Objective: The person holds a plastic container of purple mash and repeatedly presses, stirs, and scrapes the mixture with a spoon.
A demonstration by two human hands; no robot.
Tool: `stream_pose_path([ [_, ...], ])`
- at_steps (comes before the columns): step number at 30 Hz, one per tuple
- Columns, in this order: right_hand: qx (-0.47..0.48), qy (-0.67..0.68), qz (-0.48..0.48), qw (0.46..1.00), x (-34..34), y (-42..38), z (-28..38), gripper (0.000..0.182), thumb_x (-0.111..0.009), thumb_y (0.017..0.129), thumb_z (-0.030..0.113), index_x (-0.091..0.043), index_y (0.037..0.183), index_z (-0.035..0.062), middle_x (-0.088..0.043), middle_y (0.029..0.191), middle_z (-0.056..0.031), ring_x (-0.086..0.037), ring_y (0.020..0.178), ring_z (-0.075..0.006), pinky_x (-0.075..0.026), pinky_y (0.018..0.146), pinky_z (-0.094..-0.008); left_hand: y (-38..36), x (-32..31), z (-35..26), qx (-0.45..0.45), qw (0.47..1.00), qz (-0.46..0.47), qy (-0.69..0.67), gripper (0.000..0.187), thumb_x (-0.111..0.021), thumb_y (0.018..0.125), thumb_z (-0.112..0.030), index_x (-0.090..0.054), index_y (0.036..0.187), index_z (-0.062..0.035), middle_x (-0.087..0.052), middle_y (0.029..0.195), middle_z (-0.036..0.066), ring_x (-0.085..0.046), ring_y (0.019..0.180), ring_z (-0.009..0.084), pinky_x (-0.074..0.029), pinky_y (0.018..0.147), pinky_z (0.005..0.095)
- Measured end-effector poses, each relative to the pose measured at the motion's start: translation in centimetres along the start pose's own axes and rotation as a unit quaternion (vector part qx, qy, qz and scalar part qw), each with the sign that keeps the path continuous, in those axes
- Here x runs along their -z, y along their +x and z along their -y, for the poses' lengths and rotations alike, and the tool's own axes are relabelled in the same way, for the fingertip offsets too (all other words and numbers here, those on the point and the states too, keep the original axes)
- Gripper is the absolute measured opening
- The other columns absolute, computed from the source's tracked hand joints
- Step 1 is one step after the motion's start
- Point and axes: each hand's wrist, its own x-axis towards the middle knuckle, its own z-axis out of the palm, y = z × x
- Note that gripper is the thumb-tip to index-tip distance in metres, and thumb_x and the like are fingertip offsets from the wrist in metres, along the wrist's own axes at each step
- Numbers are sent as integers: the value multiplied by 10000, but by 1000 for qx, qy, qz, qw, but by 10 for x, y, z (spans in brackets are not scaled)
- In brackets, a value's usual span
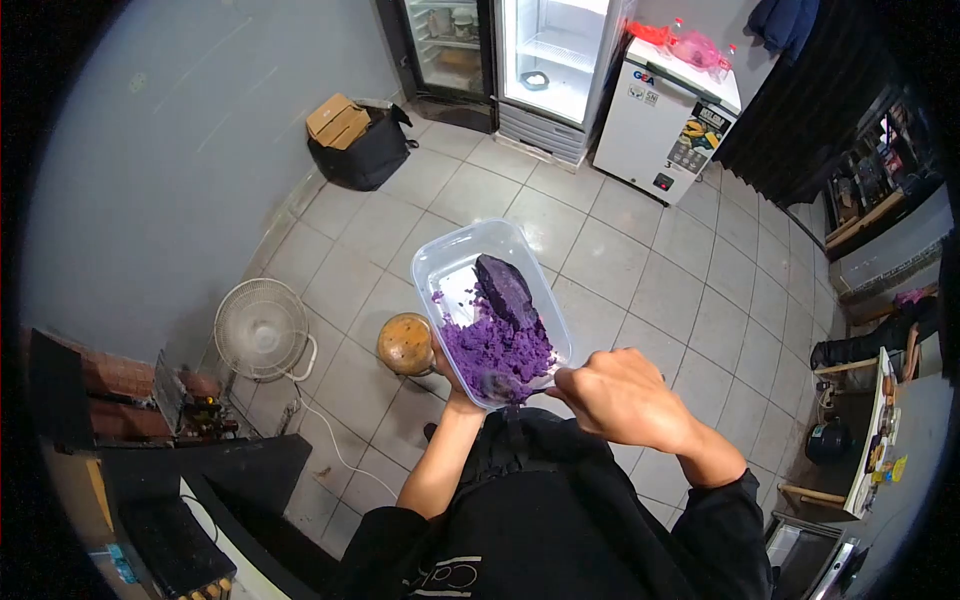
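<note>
A clear plastic container [430, 268] is tilted in front of my body, held up by my left hand [448, 368] at its lower left side. Crumbly purple mash [495, 345] fills its near half, and a larger dark purple piece [508, 290] lies toward the far right wall. My right hand [618, 398] is closed around the handle of a utensil by the near right corner. The utensil's end [500, 385] rests in the mash, partly hidden by it.
A round wooden stool [405, 344] stands just left of the container, with a white fan [262, 330] farther left. A black bag [365, 150] with cardboard, display fridges [550, 60] and a white chest freezer [660, 120] stand ahead. Shelving [870, 440] is at right.
</note>
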Motion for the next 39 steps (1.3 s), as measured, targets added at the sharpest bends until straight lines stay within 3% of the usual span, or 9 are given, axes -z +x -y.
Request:
stream_pose_path([
  [9,-8,-52,10,999,-35,34,8,71,-631,726,96,-645,728,27,-619,619,-182,-652,645,-366,-517,575,-451,-7,-7,2,12,990,-53,127,760,-419,901,-626,-393,1393,-48,-505,1345,162,-518,1202,322,-415,1043,486],
  [14,13,-22,-39,999,-26,43,-4,244,-626,867,219,-653,715,30,-594,587,-195,-617,583,-389,-482,521,-455,-9,-11,-2,7,976,-86,200,718,-431,920,-589,-398,1389,-46,-507,1343,159,-520,1201,315,-414,1047,477],
  [17,-2,-7,-69,998,-6,37,-3,233,-636,856,206,-665,713,24,-573,574,-207,-598,583,-398,-462,515,-460,-7,-14,-2,4,964,-110,240,693,-438,932,-567,-400,1387,-45,-509,1342,156,-521,1200,310,-413,1049,471],
  [18,-2,1,-72,997,-2,35,-4,218,-642,851,197,-673,724,22,-559,569,-213,-584,581,-398,-448,512,-461,-5,-7,-2,-13,994,-26,107,539,-457,977,-409,-422,1366,-39,-514,1336,143,-525,1199,275,-402,1065,430],
  [22,2,8,-20,1000,2,27,2,202,-636,860,194,-686,759,26,-563,579,-213,-582,580,-396,-442,513,-457,-6,4,-1,-8,997,-10,70,545,-457,975,-417,-423,1364,-38,-514,1335,144,-523,1201,275,-404,1064,429],
  [28,0,43,-67,997,-14,35,3,194,-610,883,167,-647,777,9,-570,593,-211,-574,603,-418,-439,537,-465,-4,6,-1,7,1000,20,-2,557,-457,971,-432,-425,1360,-35,-514,1335,145,-519,1205,275,-407,1063,427],
  [33,-14,205,-49,977,-17,39,-1,163,-599,897,135,-593,848,-21,-588,662,-223,-574,672,-426,-434,585,-454,-3,2,-1,16,997,46,-61,567,-456,967,-444,-427,1356,-33,-514,1334,147,-516,1208,275,-409,1061,425],
  [39,4,267,11,964,-10,35,-6,156,-558,896,100,-601,891,-50,-618,781,-260,-602,817,-438,-459,705,-478,0,-27,-5,-26,993,45,103,580,-454,962,-470,-437,1342,-33,-521,1317,166,-532,1187,292,-435,1041,432],
])
